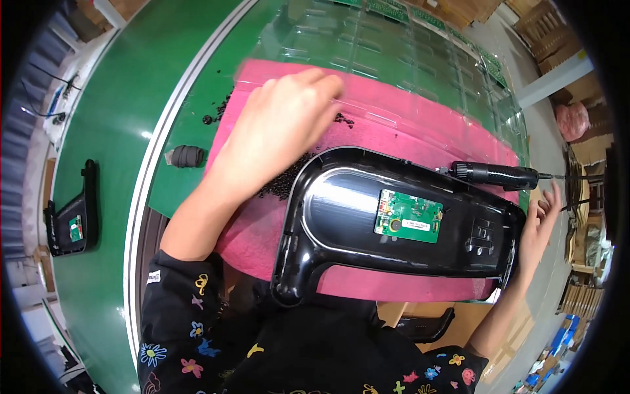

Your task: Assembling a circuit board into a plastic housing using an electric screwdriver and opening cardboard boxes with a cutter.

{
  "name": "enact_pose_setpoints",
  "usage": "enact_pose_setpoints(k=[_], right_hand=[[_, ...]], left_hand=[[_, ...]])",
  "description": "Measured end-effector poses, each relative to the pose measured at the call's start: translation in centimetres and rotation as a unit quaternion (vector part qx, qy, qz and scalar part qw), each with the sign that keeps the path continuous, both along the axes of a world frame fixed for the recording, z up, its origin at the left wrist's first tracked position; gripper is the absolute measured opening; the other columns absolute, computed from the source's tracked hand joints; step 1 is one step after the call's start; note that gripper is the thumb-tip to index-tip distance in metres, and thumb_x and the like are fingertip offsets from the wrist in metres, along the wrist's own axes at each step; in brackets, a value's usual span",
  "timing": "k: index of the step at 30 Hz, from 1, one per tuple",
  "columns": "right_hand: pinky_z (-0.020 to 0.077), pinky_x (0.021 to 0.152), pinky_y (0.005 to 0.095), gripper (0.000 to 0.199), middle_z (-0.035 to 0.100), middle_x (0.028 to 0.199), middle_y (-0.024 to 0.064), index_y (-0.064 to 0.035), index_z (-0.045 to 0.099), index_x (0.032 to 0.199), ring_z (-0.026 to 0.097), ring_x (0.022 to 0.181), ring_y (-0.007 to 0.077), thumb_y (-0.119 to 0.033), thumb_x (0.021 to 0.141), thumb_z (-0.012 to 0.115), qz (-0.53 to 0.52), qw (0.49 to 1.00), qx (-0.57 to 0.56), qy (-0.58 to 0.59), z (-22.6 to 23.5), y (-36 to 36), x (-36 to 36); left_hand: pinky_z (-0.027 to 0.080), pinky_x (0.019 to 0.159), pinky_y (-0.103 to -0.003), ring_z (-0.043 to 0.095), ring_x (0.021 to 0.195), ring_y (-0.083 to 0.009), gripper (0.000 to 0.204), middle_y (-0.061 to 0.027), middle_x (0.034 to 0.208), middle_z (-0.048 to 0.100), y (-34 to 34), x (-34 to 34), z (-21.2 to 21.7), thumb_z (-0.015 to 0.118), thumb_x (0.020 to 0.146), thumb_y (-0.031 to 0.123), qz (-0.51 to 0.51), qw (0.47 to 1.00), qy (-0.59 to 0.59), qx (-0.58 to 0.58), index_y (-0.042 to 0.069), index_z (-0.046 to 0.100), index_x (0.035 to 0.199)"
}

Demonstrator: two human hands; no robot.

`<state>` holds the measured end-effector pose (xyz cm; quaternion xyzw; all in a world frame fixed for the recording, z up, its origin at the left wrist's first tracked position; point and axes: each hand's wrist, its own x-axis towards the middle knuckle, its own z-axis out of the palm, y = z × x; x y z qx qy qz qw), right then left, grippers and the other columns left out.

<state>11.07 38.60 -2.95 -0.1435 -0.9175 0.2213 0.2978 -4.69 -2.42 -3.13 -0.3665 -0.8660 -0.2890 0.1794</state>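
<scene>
A black plastic housing (348, 226) lies open side up before me, its wide curved arm to the left. Inside it sits a green circuit board (412, 217). Above the pink mat (374, 115), beyond the housing's left part, is my left hand (289, 118), slightly blurred; its fingers are curled together and the fingertips hidden, so what they hold cannot be made out. Many small black screws (283, 185) lie beneath that forearm. My right hand (539, 223) is at the housing's right end, fingers apart, close to the tip of a black electric screwdriver (495, 176).
Clear plastic trays (380, 56) cover the far side of the green table (108, 151). A dark fabric roll (188, 156) lies left of the mat. Further left stands another black housing with a board (77, 220). Beneath the mat's near edge, a black part (426, 327) shows.
</scene>
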Motion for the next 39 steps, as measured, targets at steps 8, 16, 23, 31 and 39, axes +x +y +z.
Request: enact_pose_setpoints(k=[8, 16, 23, 31, 39], right_hand=[[0.0516, 0.08, 0.0268, 0.031, 0.05, 0.11, 0.0073, -0.0071, 0.045, 0.124, 0.054, 0.098, 0.0141, -0.015, 0.095, 0.051, 0.109, 0.964, -0.236, -0.061, 1.3, -0.6, -5.6], [0.0507, 0.07, 0.0309, 0.058, 0.056, 0.094, 0.012, 0.0044, 0.032, 0.12, 0.061, 0.085, 0.0187, -0.011, 0.08, 0.071, 0.133, 0.904, -0.406, -0.026, 0.7, -9.1, -12.2], [0.0443, 0.088, 0.0324, 0.043, 0.053, 0.1, 0.0084, 0.0024, 0.041, 0.121, 0.055, 0.095, 0.0184, 0.0, 0.084, 0.061, 0.274, 0.78, -0.537, 0.169, 2.9, -11.7, -10.1], [0.0334, 0.094, 0.0346, 0.024, 0.044, 0.09, 0.0017, -0.0067, 0.04, 0.106, 0.048, 0.087, 0.0135, -0.005, 0.087, 0.055, 0.434, 0.5, -0.726, 0.183, 3.0, -15.2, -5.4], [0.0343, 0.094, 0.0367, 0.035, 0.047, 0.089, -0.0026, -0.0125, 0.04, 0.112, 0.048, 0.082, 0.0113, -0.012, 0.084, 0.06, 0.561, 0.461, -0.66, 0.193, 1.8, -15.8, -3.0]], left_hand=[[0.05, 0.074, -0.044, 0.06, 0.084, -0.036, 0.023, -0.0157, 0.088, 0.06, -0.8, -1.2, -2.8, 0.069, 0.072, 0.009, 0.097, 0.977, -0.008, -0.189, 0.001, 0.062, 0.092], [0.048, 0.074, -0.045, 0.061, 0.082, -0.0366, 0.014, -0.0191, 0.082, 0.064, -0.6, -2.3, -3.5, 0.061, 0.073, 0.003, 0.093, 0.983, -0.03, -0.153, 0.0, 0.065, 0.086], [0.048, 0.073, -0.044, 0.06, 0.083, -0.038, 0.01, -0.0204, 0.084, 0.063, -1.2, -2.2, -2.6, 0.061, 0.075, 0.001, 0.054, 0.996, -0.035, -0.054, -0.003, 0.062, 0.084], [0.051, 0.072, -0.028, 0.065, 0.079, -0.018, 0.011, -0.0095, 0.084, 0.066, 2.6, 2.9, 0.1, 0.067, 0.077, 0.0, -0.21, 0.952, -0.155, 0.159, -0.003, 0.065, 0.087], [0.052, 0.07, -0.024, 0.061, 0.075, -0.0114, 0.012, -0.0081, 0.086, 0.064, 3.1, 4.5, -1.7, 0.064, 0.083, 0.0, -0.286, 0.731, -0.547, 0.289, -0.004, 0.063, 0.094]])
